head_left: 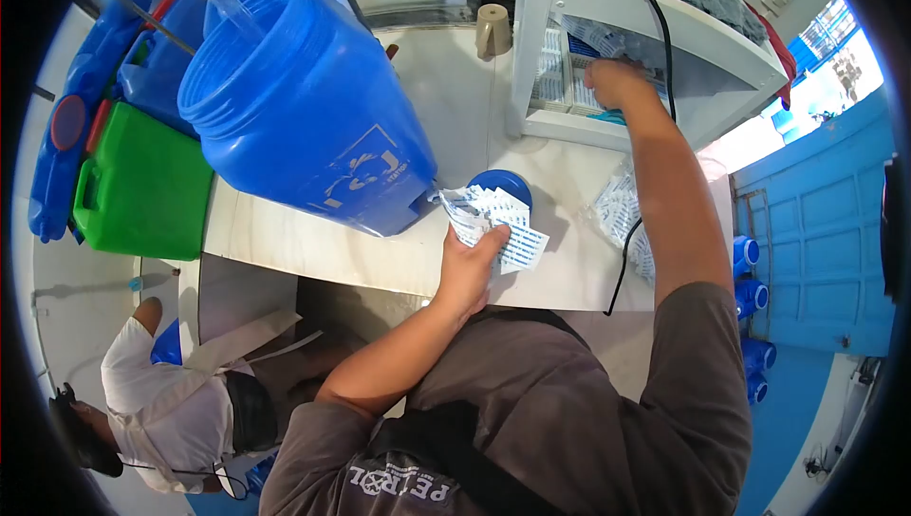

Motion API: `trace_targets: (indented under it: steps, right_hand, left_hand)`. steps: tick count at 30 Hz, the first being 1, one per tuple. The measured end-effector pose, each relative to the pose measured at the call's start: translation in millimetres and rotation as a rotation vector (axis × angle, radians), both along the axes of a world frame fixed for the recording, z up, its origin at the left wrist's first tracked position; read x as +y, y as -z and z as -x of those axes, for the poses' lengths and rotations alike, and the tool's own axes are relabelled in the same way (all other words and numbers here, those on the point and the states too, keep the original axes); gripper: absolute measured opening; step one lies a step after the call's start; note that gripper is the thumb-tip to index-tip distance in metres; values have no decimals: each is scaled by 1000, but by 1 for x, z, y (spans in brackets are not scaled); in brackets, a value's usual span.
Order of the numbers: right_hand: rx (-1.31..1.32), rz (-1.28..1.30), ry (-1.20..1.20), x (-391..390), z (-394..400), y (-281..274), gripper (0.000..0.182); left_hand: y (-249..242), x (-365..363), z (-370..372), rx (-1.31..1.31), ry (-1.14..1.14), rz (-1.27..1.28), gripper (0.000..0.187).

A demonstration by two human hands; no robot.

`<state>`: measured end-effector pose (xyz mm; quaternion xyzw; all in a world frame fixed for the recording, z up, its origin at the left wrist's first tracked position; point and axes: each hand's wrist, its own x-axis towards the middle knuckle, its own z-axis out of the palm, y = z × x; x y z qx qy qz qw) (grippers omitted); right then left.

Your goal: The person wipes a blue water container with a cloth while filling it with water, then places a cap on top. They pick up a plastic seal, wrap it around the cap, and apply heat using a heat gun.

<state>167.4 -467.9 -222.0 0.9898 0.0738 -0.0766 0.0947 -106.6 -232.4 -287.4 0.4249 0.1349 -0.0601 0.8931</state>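
A bunch of white paper slips with blue print (pixel 512 245) is gripped in my left hand (pixel 467 264), just above the counter. Behind the slips lies a round blue lid (pixel 505 184). To the left stands a big blue wide-mouthed jug (pixel 323 108), with what looks like a stream of water entering its mouth. My right hand (pixel 622 84) reaches into a white cabinet (pixel 529 32), over small baskets (pixel 567 84) that contain more printed slips. Its fingers are bent and partly hidden, so what they hold cannot be made out.
A clear bag of printed slips (pixel 622 207) lies by my right arm, near a hanging black cable (pixel 664 32). A beige mug (pixel 492 30) stands behind. Green (pixel 142 179) and blue containers are at left. Another person (pixel 180 393) is at lower left.
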Motion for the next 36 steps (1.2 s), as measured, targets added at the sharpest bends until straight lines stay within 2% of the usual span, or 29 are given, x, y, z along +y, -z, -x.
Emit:
trace_targets:
  steps: [1, 3, 5, 7, 9, 13, 17, 19, 24, 28, 30, 32, 34, 36]
  right_hand:
    - [-2, -5, -10, 3, 4, -1, 29]
    - [-281, -213, -67, 13, 27, -6, 23]
    - [-91, -570, -163, 38, 91, -44, 14]
    - [134, -796, -347, 67, 127, -67, 11]
    - [14, -781, -494, 104, 110, -59, 14]
    - [-214, -776, -458, 193, 22, 5, 38]
    - [-328, -685, -552, 241, -17, 22, 37]
    - [-210, -477, -492, 251, -32, 15, 33]
    - [-124, -370, -495, 248, -51, 12, 30]
    - [-50, -498, -453, 230, -43, 23, 30]
    - [-288, -815, -418, 213, -27, 25, 32]
    - [-17, -1118, -385, 165, 34, -16, 39]
    - [256, -1246, -349, 120, 92, -28, 50]
    - [377, -1178, -334, 76, 151, -25, 55]
  left_hand:
    - [1, -1, -1, 20, 1, 7, 42]
    - [1, 1, 1, 39, -16, 7, 42]
    - [-1, 2, 2, 54, -11, -30, 43]
    - [1, 1, 1, 92, -30, -47, 44]
    - [6, 1, 4, 77, -31, -16, 38]
    - [-8, 8, 18, 176, -48, -74, 43]
    - [-10, 10, 28, 203, -52, -108, 43]
    - [-11, 3, 25, 190, -114, -108, 39]
    - [-8, -2, 22, 181, -147, -50, 40]
    - [-13, 0, 23, 120, -136, -54, 40]
    - [-22, -2, 19, 121, -117, -94, 40]
    - [-18, -2, 13, 114, -110, -115, 39]
    - [-17, 2, 9, 77, -81, -68, 45]
    - [-26, 2, 3, 39, -44, -83, 41]
